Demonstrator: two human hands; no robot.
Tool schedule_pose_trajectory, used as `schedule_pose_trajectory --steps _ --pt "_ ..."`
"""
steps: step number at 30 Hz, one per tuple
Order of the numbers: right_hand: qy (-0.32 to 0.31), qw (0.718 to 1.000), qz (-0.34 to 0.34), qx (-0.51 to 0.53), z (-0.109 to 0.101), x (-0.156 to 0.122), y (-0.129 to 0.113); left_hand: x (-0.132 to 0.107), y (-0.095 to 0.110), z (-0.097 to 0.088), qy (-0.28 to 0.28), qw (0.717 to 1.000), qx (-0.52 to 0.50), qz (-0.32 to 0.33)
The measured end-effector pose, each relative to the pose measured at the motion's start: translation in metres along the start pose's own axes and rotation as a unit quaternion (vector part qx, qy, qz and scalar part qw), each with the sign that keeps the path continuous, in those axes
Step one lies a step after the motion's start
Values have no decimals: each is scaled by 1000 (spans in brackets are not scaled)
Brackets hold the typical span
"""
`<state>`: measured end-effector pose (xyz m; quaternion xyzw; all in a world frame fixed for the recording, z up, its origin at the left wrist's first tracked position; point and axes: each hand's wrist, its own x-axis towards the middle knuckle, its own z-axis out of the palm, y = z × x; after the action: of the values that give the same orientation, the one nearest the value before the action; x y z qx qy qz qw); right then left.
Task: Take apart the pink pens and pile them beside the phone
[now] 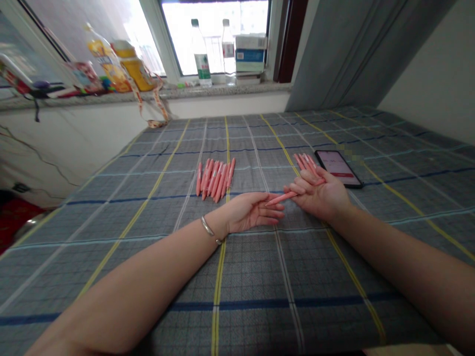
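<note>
Both my forearms reach over a grey plaid bed cover [148, 222]. My left hand [252, 211] lies palm up, fingers stretched toward the right, with a silver bracelet [210, 230] on the wrist. My right hand [319, 194] holds a pink pen [281, 199] whose free end points at my left fingertips. Several more pink pens [306, 162] lie just beyond my right hand. A row of several pink pens [215, 179] lies side by side farther back, left of centre.
A phone [338, 168] with a lit screen lies to the right of my right hand. A windowsill [166, 93] at the back carries two plastic bottles [200, 52], a stack of boxes [251, 55], yellow containers [131, 66] and clutter. A grey curtain [352, 49] hangs at right.
</note>
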<state>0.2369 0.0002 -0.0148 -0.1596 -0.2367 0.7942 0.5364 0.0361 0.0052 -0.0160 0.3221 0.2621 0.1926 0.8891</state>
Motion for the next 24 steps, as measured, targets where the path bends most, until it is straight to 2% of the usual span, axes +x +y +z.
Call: schedule_pose_trajectory --steps 8,14,24 --pt "-2 1000 -16 -5 -1 1 0 1 1 -5 -16 999 -19 -22" --pt "4 1000 -8 -19 0 1 0 1 1 -5 -12 1000 -21 -12" --pt "17 999 -46 -10 -1 1 1 2 1 -6 -15 1000 -23 -15"
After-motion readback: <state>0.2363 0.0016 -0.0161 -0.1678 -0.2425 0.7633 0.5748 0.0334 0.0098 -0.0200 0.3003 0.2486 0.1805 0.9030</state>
